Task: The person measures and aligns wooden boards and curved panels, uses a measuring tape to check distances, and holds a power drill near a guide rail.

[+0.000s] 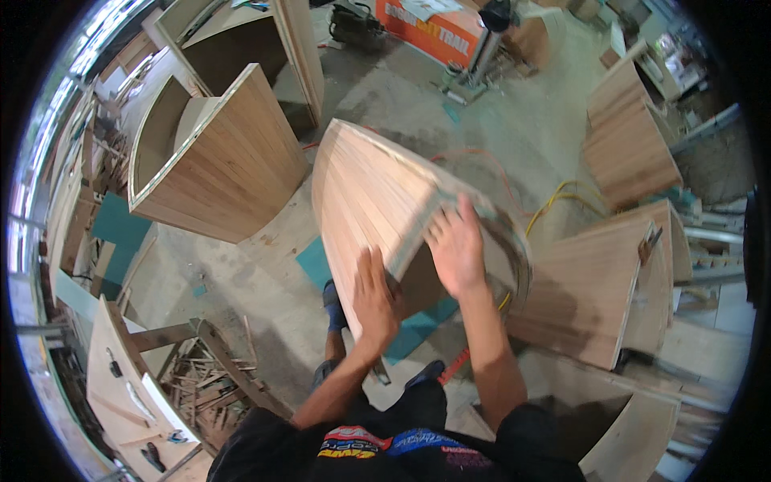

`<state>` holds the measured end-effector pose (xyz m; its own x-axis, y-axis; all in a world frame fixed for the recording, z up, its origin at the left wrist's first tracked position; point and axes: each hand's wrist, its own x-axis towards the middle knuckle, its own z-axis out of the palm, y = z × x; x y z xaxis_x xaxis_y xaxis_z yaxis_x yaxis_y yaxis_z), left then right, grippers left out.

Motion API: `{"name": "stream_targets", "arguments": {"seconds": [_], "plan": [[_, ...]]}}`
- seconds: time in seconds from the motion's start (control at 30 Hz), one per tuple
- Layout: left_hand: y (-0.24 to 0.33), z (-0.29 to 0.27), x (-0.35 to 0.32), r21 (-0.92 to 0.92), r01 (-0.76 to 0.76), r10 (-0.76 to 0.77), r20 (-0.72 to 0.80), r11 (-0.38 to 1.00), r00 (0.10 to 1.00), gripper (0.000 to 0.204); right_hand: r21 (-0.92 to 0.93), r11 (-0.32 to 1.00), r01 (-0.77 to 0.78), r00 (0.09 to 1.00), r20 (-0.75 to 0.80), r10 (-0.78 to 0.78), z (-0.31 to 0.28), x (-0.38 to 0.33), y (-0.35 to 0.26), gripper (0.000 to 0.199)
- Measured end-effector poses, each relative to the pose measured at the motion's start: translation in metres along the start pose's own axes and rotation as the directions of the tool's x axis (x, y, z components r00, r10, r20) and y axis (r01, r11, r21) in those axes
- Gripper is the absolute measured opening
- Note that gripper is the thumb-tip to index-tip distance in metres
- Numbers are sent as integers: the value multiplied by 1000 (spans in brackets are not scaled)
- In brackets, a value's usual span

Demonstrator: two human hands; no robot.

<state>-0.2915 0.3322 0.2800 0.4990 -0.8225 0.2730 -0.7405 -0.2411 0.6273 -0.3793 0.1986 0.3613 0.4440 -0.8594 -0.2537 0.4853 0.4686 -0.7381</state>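
Observation:
In front of me stands a curved wooden cabinet shell [377, 177], tilted, faced with pale wood strips and hollow on the side nearer my right. My left hand [376, 301] lies along its near edge, fingers stretched out against the strip-faced side. Close to the corner of the shell's rim is my right hand [459, 249], palm down and slightly blurred, with the fingers extended and the thumb apart. Whether the right palm presses on the rim or hovers just over it I cannot tell. Neither hand grips anything.
Another curved wooden shell [225, 161] stands at the left, before a tall open cabinet [241, 56]. More wooden panels [578, 289] are on the right. A yellow hose [554, 201] crosses the floor. Wood scraps [213, 386] lie lower left; an orange box [426, 32] stands far off.

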Motion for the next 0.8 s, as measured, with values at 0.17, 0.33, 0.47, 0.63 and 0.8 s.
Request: {"name": "stream_targets", "arguments": {"seconds": [0.17,0.33,0.47,0.63,0.8], "plan": [[-4,-12,73,59,89,-85,-59,994,995,69,-417,904,90,981,193,-9,-14,11,-44,63],[-16,-23,119,142,103,-90,-93,985,992,61,-279,955,-106,994,-26,103,-105,-75,-19,45],[-21,-20,151,196,97,-67,-156,976,985,48,-229,892,-390,903,-287,321,-255,-178,73,34],[-41,-22,178,271,86,-15,-255,959,967,39,-100,855,-510,834,-303,462,-272,-285,74,40],[-43,-26,172,286,137,-63,-253,949,965,40,-7,997,-78,870,487,72,-96,-271,-99,88]]}}
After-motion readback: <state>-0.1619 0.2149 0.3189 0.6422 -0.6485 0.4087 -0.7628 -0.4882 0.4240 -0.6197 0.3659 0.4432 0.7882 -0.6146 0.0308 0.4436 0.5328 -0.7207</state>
